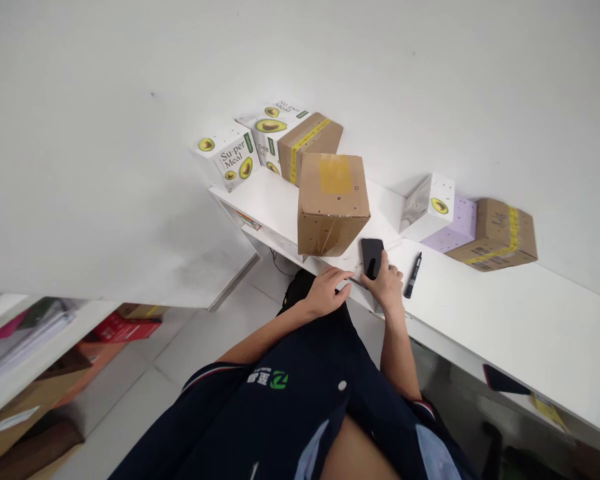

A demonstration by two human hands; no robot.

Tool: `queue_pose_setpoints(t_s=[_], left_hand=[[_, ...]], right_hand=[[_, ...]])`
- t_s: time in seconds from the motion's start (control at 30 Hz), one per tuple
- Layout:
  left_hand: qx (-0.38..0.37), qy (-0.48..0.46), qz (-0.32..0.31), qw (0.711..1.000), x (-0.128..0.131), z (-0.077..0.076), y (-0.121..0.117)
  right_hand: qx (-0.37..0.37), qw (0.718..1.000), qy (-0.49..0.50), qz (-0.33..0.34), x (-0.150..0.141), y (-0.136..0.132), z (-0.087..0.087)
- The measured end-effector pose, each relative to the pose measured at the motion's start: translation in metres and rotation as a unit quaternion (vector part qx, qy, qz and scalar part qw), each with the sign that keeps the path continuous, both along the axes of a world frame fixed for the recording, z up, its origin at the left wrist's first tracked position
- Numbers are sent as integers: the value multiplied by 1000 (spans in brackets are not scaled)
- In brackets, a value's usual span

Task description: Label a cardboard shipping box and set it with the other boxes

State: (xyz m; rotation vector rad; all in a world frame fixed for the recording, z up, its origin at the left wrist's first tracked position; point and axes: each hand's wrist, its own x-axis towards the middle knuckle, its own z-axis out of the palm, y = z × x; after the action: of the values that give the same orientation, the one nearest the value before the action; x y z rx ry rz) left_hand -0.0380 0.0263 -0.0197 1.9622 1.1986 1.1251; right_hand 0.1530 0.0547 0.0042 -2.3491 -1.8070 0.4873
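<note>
My right hand [386,284] rests at the front edge of the white table [505,313], fingers curled on a black phone [371,257] that lies on the tabletop. My left hand [329,291] lies beside it with fingers stretched toward the phone, holding nothing that I can see. A brown cardboard box [333,202] with yellow tape on top stands just behind both hands. A black marker [413,275] lies on the table right of my right hand.
White avocado-printed boxes [229,157] and a taped brown box [307,140] stand at the table's far left. A white box [429,205], a purple box [454,229] and another brown box [497,235] lie to the right. Shelves with boxes [35,373] are at lower left.
</note>
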Motion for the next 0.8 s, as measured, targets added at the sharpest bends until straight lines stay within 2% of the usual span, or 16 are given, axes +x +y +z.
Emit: queue_pose_setpoints(t_s=[0.07,0.13,0.2,0.27,0.3,0.37,0.47,0.67,0.8], left_hand=[[-190,-65,-26,979,8,-4,0],[-342,-150,-50,926,16,-6,-1],[-400,-223,-70,886,24,-4,-3],[-385,-265,-77,881,29,0,-8],[-368,-273,-79,885,31,2,-11],[-338,-279,-75,896,33,9,-17],[-313,-293,-65,901,33,18,-23],[-330,-403,-81,850,33,41,-27],[-308,-469,-54,826,34,55,-31]], right_hand=[[9,994,110,-24,4,-7,1],[10,964,264,-43,8,-18,-2],[7,914,403,-52,8,-32,-8],[19,874,483,-55,3,-47,-15],[30,863,501,-58,-1,-54,-17],[64,854,512,-70,-8,-66,-18],[142,841,511,-105,-18,-74,-7],[289,790,522,-145,-32,-71,29],[360,751,536,-134,-50,-73,37]])
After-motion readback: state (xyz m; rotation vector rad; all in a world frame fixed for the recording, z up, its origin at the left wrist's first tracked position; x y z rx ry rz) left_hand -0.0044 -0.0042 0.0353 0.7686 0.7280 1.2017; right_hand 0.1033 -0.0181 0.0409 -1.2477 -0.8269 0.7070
